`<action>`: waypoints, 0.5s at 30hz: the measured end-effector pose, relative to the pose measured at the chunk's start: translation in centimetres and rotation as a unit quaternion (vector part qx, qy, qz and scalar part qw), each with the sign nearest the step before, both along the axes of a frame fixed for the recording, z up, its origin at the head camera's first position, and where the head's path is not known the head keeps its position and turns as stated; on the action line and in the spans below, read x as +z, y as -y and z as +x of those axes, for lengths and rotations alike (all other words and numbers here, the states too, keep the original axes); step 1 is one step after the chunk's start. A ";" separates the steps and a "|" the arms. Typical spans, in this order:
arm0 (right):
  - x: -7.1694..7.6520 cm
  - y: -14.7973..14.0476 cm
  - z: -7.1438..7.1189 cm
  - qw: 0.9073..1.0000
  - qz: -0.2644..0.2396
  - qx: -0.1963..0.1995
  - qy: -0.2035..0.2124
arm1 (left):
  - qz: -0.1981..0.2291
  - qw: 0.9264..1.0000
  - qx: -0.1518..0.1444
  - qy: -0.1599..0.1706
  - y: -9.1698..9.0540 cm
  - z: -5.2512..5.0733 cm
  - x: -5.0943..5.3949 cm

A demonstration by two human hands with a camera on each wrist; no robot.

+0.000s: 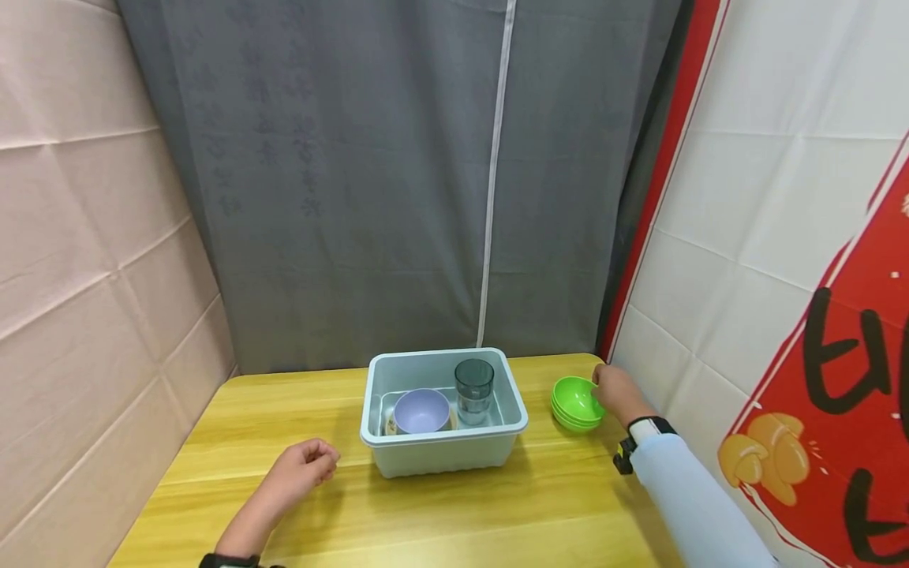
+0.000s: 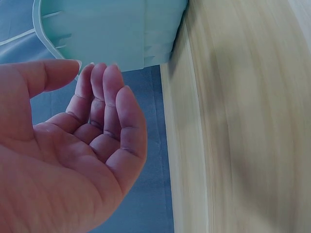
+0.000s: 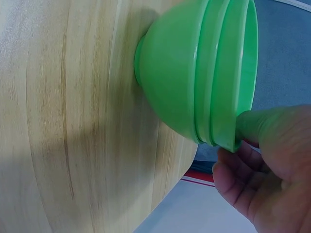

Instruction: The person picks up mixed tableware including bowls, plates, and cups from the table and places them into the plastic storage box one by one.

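Note:
A stack of green bowls (image 1: 577, 401) stands upright on the table at the right. My right hand (image 1: 619, 393) pinches the rim of the top bowl (image 3: 232, 73); in the right wrist view the thumb lies inside the rim and the fingers are outside. The bowls are still nested, and the lowest one rests on the wood. My left hand (image 1: 304, 468) hovers over the table left of the pale blue bin (image 1: 447, 456), fingers loosely bent. The left wrist view shows the palm of this hand (image 2: 82, 150) with nothing in it.
Inside the bin are a purple bowl (image 1: 422, 411), on something pale that it mostly covers, and a dark tinted glass (image 1: 473, 380) above a clear one (image 1: 472, 409). A grey curtain (image 1: 355, 197) hangs behind the wooden table (image 1: 454, 513). Cloth-covered walls flank both sides.

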State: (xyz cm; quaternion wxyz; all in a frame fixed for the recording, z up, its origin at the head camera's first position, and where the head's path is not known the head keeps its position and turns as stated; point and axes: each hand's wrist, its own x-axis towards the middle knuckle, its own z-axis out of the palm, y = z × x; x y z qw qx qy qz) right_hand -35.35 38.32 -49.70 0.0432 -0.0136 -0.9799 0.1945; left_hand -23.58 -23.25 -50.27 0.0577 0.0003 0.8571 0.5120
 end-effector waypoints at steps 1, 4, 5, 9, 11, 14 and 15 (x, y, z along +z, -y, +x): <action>0.0 0.0 0.0 1.000 0.000 0.003 -0.002 | 0.000 1.000 0.001 0.000 0.0 0.0 0.0; 0.0 -0.1 0.0 1.000 0.001 0.010 -0.005 | 0.000 1.000 0.002 0.002 0.1 0.0 -0.1; 0.0 -0.2 -0.1 1.000 0.001 0.013 -0.006 | -0.001 1.000 0.004 0.002 0.1 0.1 -0.1; 0.0 -0.2 0.0 1.000 -0.002 0.018 -0.010 | 0.000 1.000 0.008 0.003 0.1 0.1 -0.3; 0.0 -0.3 0.0 1.000 -0.005 0.019 -0.011 | 0.002 1.000 0.010 0.002 0.1 0.2 -0.4; 0.2 -0.3 0.3 1.000 -0.014 0.019 -0.008 | 0.003 1.000 0.010 0.000 0.1 0.1 -0.6; 0.3 -0.3 0.4 1.000 -0.019 0.019 -0.005 | 0.004 1.000 0.010 0.000 0.1 0.1 -0.6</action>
